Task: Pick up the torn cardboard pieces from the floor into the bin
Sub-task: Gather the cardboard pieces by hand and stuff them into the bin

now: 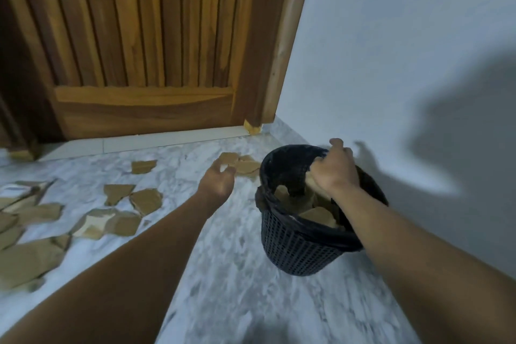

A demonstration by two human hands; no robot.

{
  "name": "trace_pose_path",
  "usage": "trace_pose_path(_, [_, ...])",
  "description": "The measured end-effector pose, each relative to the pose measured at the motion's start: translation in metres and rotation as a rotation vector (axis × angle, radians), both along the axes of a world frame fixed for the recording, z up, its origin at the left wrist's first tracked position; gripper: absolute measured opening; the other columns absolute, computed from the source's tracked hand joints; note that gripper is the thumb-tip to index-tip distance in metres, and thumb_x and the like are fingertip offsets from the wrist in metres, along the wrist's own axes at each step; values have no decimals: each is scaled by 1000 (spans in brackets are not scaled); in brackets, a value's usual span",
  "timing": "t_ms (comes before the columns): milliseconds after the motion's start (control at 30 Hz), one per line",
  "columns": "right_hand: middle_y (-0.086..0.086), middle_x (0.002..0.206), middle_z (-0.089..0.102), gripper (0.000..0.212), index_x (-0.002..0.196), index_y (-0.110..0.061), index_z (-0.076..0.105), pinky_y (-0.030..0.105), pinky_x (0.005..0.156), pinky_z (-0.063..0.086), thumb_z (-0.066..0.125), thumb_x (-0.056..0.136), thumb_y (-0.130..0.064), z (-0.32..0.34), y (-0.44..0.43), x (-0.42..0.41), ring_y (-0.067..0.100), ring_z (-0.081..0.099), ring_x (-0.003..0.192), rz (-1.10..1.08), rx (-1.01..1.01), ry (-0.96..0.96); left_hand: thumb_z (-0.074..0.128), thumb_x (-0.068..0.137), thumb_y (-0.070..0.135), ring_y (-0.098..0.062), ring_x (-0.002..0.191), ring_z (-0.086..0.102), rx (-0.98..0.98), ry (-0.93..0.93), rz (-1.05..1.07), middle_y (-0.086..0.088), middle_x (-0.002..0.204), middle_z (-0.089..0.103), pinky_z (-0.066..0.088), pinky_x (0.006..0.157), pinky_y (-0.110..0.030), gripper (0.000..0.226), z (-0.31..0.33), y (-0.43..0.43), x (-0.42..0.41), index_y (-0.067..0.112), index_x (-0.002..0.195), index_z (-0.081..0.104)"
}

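Observation:
A dark mesh bin with a black liner stands on the marble floor by the white wall. Several torn cardboard pieces lie inside it. My right hand is over the bin's mouth, fingers curled on a tan cardboard piece that shows under the palm. My left hand hovers with fingers apart just short of a small cluster of cardboard pieces left of the bin. More pieces lie scattered on the floor to the left, with a larger heap at the left edge.
A wooden door and its frame stand behind the pieces, with a pale threshold strip at the base. The white wall runs close along the bin's right side. Bare marble floor lies between my arms.

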State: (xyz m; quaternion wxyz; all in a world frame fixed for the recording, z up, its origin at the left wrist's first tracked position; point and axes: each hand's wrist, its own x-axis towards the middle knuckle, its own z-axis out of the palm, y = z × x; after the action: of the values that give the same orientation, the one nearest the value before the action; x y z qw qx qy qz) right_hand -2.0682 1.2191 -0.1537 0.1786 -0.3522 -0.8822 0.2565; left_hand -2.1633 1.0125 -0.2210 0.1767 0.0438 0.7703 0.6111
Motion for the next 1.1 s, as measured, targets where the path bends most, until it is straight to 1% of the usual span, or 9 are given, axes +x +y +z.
trace_pose_path(133, [11, 142, 44, 53, 146, -18, 40, 48, 98, 51, 54, 96, -20, -12, -67, -67, 38, 52, 126, 176, 97, 44, 44, 106, 43, -38, 141, 42, -247, 172, 93, -17, 154, 45, 34, 111, -41, 57, -36, -57, -40, 19, 157, 33])
trace_pose_path(233, [7, 141, 45, 53, 147, -21, 41, 42, 90, 51, 55, 96, -18, -43, -112, -113, 33, 54, 122, 299, 124, 85, 44, 103, 51, -41, 143, 37, -468, 316, 121, -19, 152, 46, 33, 114, -52, 63, -84, -94, -62, 20, 156, 34])
trace_pose_path(433, [10, 145, 43, 55, 151, -17, 37, 37, 72, 48, 54, 99, -19, -139, -135, -186, 36, 57, 116, 391, 32, -33, 38, 82, 86, -39, 155, -4, -806, 299, 69, -12, 169, 8, 6, 119, -67, 97, -164, -152, -88, 37, 161, 8])
trace_pose_path(533, [14, 151, 38, 59, 155, -16, 31, 46, 91, 53, 54, 101, -28, -179, -117, -221, 38, 53, 126, 302, -60, -78, 32, 67, 99, -41, 151, -22, -929, 272, 16, -13, 168, -15, -7, 118, -68, 113, -191, -163, -116, 47, 156, -14])
trace_pose_path(667, [16, 156, 35, 72, 154, -12, 28, 57, 108, 41, 57, 98, -46, -221, -89, -272, 37, 36, 143, 215, -113, -118, 25, 56, 106, -43, 146, -32, -1015, 292, 2, -13, 166, -24, -13, 111, -73, 118, -225, -165, -155, 54, 148, -28])
trace_pose_path(800, [18, 155, 34, 85, 153, -19, 30, 62, 110, 34, 53, 88, -69, -258, -56, -316, 39, 29, 144, 90, 23, -182, 9, 60, 106, -44, 151, -19, -1086, 401, -50, -1, 168, -21, -12, 111, -76, 102, -260, -162, -190, 61, 148, -20])
trace_pose_path(900, [20, 166, 12, 95, 160, -35, 16, 70, 115, 20, 47, 82, -82, -277, -30, -345, 45, 15, 151, -11, 57, -288, 12, 71, 100, -39, 154, 2, -1074, 416, -52, 1, 171, -4, -5, 114, -72, 91, -275, -162, -209, 63, 151, -8])
trace_pose_path(1000, [19, 169, 0, 102, 157, -52, 5, 76, 112, 4, 29, 70, -99, -298, -4, -374, 52, 4, 151, -77, 7, -329, 15, 76, 96, -37, 148, 20, -1113, 478, -22, -3, 162, 26, 16, 112, -69, 85, -274, -165, -222, 57, 152, 20])
trace_pose_path(1100, [23, 168, -3, 103, 156, -54, 0, 77, 112, -2, 19, 67, -101, -313, 0, -399, 53, -1, 151, -41, -8, -402, 24, 80, 92, -38, 128, 41, -1083, 564, 73, -8, 144, 41, 32, 102, -60, 78, -271, -164, -223, 49, 141, 43])
